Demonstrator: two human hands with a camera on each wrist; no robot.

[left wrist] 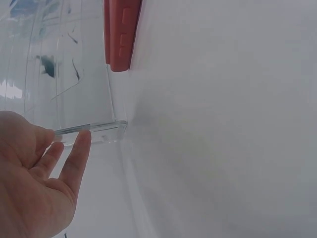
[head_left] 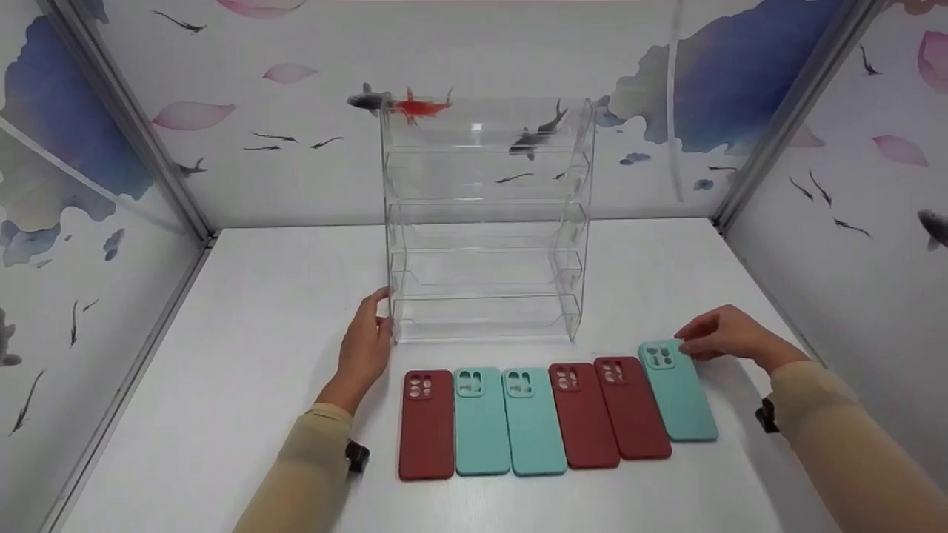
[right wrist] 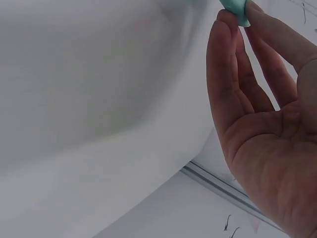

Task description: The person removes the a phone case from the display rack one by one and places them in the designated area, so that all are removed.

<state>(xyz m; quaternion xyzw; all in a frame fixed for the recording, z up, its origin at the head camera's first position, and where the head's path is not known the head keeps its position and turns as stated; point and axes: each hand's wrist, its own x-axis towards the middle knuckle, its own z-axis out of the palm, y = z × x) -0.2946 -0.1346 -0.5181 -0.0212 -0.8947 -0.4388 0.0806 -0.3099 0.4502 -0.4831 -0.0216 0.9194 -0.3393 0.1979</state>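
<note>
A clear acrylic tiered rack [head_left: 485, 320] stands upright at the back middle of the table. At its lower left side, my left hand [head_left: 365, 346] holds the side panel by its edge, fingers and thumb close together in the left wrist view. My right hand [head_left: 729, 337] pinches the upper right corner of a teal phone case [head_left: 685, 400], the rightmost of a row. That case looks slightly tilted, and only its corner, a teal piece [right wrist: 237, 10], shows in the right wrist view. Beside it lie dark red phone cases [head_left: 633, 414] and other teal phone cases [head_left: 535, 433], camera cutouts toward the rack.
White panels with painted fish and petals enclose the white table [head_left: 281, 266] at the back and both sides. Metal frame posts [head_left: 800, 111] mark the corners. A red case [left wrist: 121, 34] lies close to the rack's front in the left wrist view.
</note>
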